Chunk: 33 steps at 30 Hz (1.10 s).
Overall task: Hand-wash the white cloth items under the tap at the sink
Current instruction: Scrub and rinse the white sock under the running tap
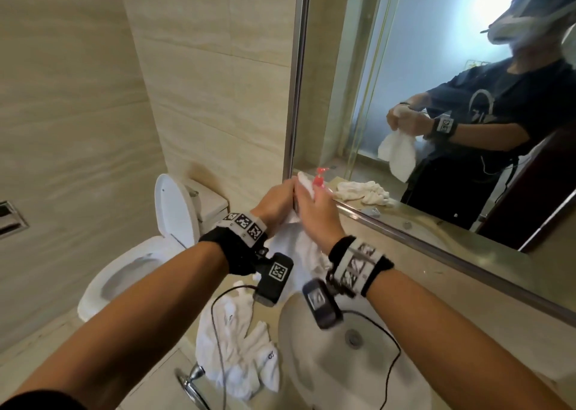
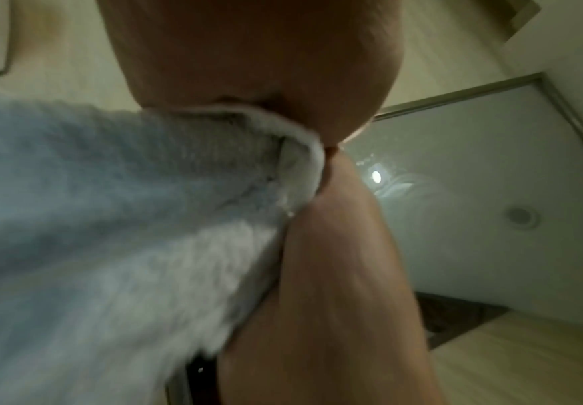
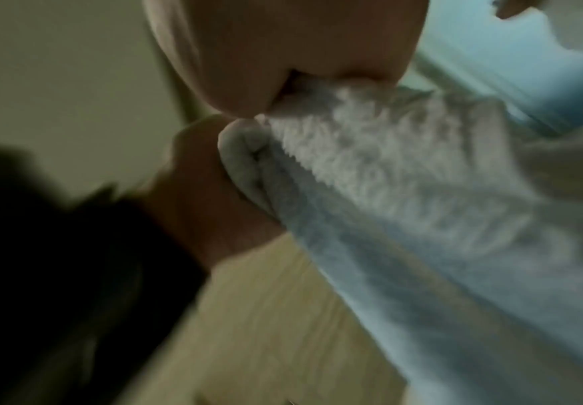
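Far left, a wall-mounted holder (image 1: 11, 219) sits in the beige tile, and next along the toilet (image 1: 140, 253) stands with its lid up. On the desk (image 1: 436, 331) just left of the basin, a heap of white socks (image 1: 240, 347) lies crumpled, a black cable trailing across it and a chrome fitting (image 1: 190, 381) at the near edge. Now the action: the left hand (image 1: 276, 202) is raised above the desk, its fingers (image 2: 248, 54) curled tight on the top edge of a white cloth (image 1: 299, 241), which hangs down between both wrists, clear of the sink (image 1: 311, 363). Pressed right against it, the right hand (image 1: 318, 213) pinches the same bunched edge, fingers (image 3: 283, 49) closed on the fluffy fabric. A red pump bottle (image 1: 321, 179) peeks out just behind the hands. Further right, the mirror (image 1: 436, 98) reflects the person holding the cloth, and more white cloth (image 1: 364, 193) heaped near the glass.
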Available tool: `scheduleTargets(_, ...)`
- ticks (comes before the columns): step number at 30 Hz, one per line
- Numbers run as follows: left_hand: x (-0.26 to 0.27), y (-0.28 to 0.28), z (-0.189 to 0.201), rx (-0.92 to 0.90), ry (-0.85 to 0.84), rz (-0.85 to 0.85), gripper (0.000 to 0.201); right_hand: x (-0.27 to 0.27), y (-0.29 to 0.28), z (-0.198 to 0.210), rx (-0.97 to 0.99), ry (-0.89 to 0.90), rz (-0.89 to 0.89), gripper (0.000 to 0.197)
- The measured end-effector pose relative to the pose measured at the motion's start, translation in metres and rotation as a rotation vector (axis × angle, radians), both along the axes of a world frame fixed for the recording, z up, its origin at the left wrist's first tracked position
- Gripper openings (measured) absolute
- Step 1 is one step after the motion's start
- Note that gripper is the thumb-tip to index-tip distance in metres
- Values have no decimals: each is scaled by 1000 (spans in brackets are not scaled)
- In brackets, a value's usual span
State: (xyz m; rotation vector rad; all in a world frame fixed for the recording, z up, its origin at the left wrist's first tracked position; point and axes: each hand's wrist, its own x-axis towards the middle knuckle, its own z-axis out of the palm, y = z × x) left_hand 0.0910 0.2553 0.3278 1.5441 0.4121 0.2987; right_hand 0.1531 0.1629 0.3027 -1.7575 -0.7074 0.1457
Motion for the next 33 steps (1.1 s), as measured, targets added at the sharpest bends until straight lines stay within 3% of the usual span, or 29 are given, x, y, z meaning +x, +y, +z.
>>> scheduleTargets(2, -2, -5, 1, 29, -9, -90, 44, 10, 1, 9, 5, 180, -103, 46)
scheduleTargets(3, -1, -6, 2, 76, -10, -102, 46, 13, 2, 9, 9, 185, -121, 46)
scheduleTargets(6, -1, 0, 5, 219, 20, 45, 44, 4, 9, -4, -13, 0, -106, 44)
scheduleTargets(10, -7, -5, 0, 110, 61, -123, 40, 22, -3, 0, -119, 29, -55, 49)
scheduleTargets(12, -14, 6, 1, 302, 109, -253, 31, 34, -13, 3, -196, -89, -1, 50)
scheduleTargets(14, -19, 24, 7, 664, 211, -351, 18, 37, -23, 7, -210, -248, 43, 49)
scheduleTargets(15, -22, 34, 6, 821, 282, -392, 22, 38, -28, 9, -220, -290, 96, 48)
scheduleTargets(18, -27, 52, 0, 1000, 485, -504, 28, 49, -43, 16, -465, -380, 393, 38)
scheduleTargets(21, -33, 66, -4, 900, 411, -475, 27, 59, -52, 10, -836, -475, 495, 42)
scheduleTargets(25, -38, 65, -11, 505, 192, -317, 39, 70, -56, 3, -835, -434, 441, 43)
scheduleTargets(27, -36, 58, -13, 310, 131, -227, 45, 69, -57, 2, -695, -334, 403, 48)
scheduleTargets(29, -30, 51, -11, 159, 101, -144, 53, 66, -55, -1, -418, -87, 287, 46)
scheduleTargets(31, -22, 40, -4, 67, 101, -59, 64, 53, -48, -6, -118, 99, 146, 34)
scheduleTargets(33, -12, 29, 0, 36, 105, 67, 68, 29, -30, -11, 77, 123, 29, 18)
